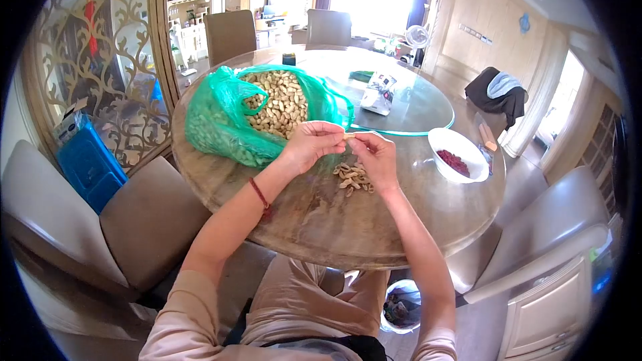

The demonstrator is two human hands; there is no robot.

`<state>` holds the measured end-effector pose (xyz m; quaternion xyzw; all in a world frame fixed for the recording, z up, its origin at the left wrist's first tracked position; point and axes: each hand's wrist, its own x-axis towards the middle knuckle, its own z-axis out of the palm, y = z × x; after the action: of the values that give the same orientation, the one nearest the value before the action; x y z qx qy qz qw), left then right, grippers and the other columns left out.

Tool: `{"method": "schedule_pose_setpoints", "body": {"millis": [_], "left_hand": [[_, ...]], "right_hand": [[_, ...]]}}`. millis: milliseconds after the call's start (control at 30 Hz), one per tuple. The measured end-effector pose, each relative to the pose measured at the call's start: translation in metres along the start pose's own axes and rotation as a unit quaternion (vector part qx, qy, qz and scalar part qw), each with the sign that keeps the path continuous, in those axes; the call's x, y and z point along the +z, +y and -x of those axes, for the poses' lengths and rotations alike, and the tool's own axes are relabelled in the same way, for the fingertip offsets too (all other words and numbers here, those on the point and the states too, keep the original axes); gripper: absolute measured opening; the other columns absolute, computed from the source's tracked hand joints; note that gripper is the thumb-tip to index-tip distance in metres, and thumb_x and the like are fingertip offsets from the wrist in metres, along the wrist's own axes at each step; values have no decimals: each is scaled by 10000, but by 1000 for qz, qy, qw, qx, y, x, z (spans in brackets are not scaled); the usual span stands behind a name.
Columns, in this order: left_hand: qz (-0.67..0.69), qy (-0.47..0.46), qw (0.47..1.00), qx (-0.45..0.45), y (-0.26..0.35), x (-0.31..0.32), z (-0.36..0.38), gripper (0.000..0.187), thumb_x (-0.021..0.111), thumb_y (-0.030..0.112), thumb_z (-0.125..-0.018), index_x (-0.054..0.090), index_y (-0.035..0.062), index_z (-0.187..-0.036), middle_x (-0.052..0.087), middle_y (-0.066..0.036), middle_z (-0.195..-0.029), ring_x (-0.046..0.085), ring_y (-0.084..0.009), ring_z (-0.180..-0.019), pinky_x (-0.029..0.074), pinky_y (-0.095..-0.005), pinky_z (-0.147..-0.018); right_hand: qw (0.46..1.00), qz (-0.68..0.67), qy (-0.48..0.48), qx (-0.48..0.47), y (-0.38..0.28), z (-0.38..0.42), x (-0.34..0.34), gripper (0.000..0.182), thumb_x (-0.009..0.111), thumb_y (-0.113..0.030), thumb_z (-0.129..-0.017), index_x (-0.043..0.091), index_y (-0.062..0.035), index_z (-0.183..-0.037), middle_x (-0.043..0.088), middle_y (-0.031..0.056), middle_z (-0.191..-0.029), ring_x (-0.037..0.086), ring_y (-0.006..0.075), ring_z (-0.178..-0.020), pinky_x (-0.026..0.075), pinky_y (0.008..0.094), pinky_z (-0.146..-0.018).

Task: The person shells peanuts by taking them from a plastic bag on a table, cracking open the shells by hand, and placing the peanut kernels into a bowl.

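Holding a small peanut [348, 136] pinched between fingertips of left hand [310, 146] and right hand [376, 158], above the surface [301, 217], near the loose shells [353, 178]. Best to press gently along the seam, avoiding crushing.

Left forearm [231, 234] reaching forward, slanting inward; right forearm [422, 237] likewise, mirrored. Left hand [309, 147] and right hand [376, 159] close together, fingertips [336, 140] nearly meeting. Thumb [334, 150] and finger pinching on each. Legs [314, 297] visible between arms.
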<state>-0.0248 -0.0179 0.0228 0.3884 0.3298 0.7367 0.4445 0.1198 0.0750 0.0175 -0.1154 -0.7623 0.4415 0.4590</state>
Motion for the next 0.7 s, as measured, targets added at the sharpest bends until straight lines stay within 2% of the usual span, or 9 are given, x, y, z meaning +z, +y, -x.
{"method": "schedule_pose_setpoints", "body": {"millis": [67, 100, 167, 267, 500, 567, 700], "left_hand": [[-132, -30, 988, 70, -3, 2, 0, 130, 656, 6, -754, 622, -33, -873, 642, -88, -792, 618, -135, -691, 518, -239, -639], [-130, -30, 988, 72, -4, 3, 1, 130, 656, 6, -754, 622, -33, -873, 642, -88, -792, 618, -135, -691, 518, -239, -639], [-211, -8, 966, 147, -6, 5, 1, 113, 660, -4, -745, 628, -25, -851, 641, -64, -763, 603, -101, -678, 498, -214, -634], [-228, 2, 954, 192, -9, 10, 2, 107, 652, -22, -743, 627, -20, -847, 642, -55, -781, 595, -83, -685, 491, -205, -638], [-204, -7, 960, 191, -18, 11, 2, 141, 666, 4, -741, 629, -16, -875, 625, -33, -794, 583, -63, -701, 482, -199, -635], [-293, -27, 942, 161, -14, 11, 3, 200, 670, 31, -746, 632, -9, -938, 616, -20, -785, 580, -59, -712, 477, -194, -639], [-319, -61, 937, 130, -17, 9, 1, 261, 671, 51, -750, 627, 8, -1003, 628, -28, -794, 578, -56, -720, 473, -187, -641]], "right_hand": [[999, -48, 1, 8, -1, 0, -1, 138, 641, -100, -777, 659, -7, -878, 621, 18, -726, 540, 59, -633, 439, 210, -567], [999, -46, 0, 7, -2, 0, -2, 138, 641, -100, -777, 659, -7, -878, 621, 18, -726, 540, 59, -633, 439, 210, -567], [998, -50, 8, 44, -4, 0, -1, 149, 645, -105, -781, 661, 6, -878, 613, 10, -687, 523, 45, -589, 426, 190, -512], [994, -93, 18, 59, -7, 1, 3, 169, 650, -118, -783, 660, 23, -875, 602, 8, -650, 512, 41, -553, 414, 180, -472], [989, -118, 14, 85, -1, 1, 2, 157, 651, -120, -778, 661, 27, -831, 619, 14, -662, 531, 50, -560, 427, 192, -486], [999, -8, 23, 22, 7, 0, 1, 146, 649, -112, -764, 659, 21, -821, 641, 43, -666, 564, 74, -574, 451, 222, -521], [996, 91, 13, 7, -3, 1, -5, 143, 643, -113, -748, 655, 12, -816, 646, 87, -667, 595, 112, -585, 462, 251, -555]]}}
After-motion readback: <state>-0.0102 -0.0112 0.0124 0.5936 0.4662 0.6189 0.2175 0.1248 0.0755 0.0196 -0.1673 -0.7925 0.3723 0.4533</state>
